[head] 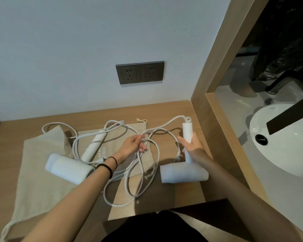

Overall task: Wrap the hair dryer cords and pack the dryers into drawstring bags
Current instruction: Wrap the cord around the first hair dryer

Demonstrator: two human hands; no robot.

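White cord (136,163) sprawls in slack loops over the near part of the table (173,194), so winding the right dryer (182,173) looks barely begun. Its barrel rests on the table and its handle points away. The right hand (193,145) grips that handle, fingers curled round it. The left hand (132,145), half closed, pinches a strand of cord just beside it. Next, I judge, the slack must go round the handle in even turns, clear of the other dryer's cord. The left dryer (68,167) lies untouched on a beige bag (33,172). A second bag (119,138) lies further back beneath the cords.
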